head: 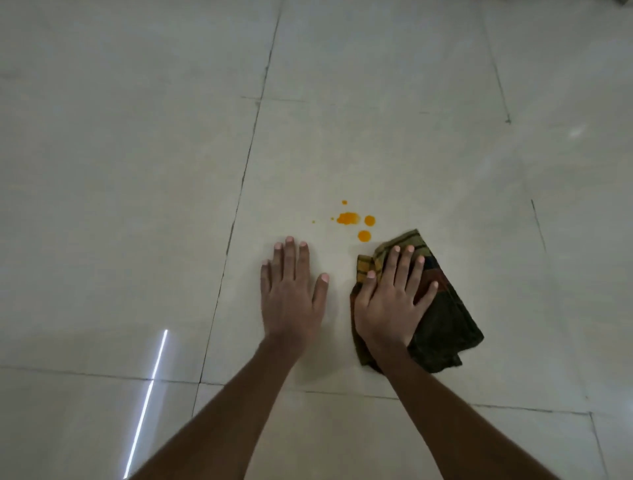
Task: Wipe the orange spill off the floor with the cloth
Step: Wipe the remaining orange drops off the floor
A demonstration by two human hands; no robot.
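Observation:
Several orange drops of spill [348, 218] lie on the pale tiled floor [376, 137], the largest in the middle with smaller ones around it. Just below and right of them lies a folded dark checked cloth [445, 318] with yellow stripes at its far corner. My right hand [390, 298] presses flat on the cloth's left half, fingers spread. The cloth's far edge stops a short way from the nearest drop. My left hand [291, 294] rests flat on the bare floor to the left of the cloth, fingers apart, holding nothing.
Large glossy tiles with dark grout lines [239, 192] run all around. A bright streak of reflected light [150, 394] shows on the floor at lower left. A dark object's corner [625, 2] sits at the top right edge.

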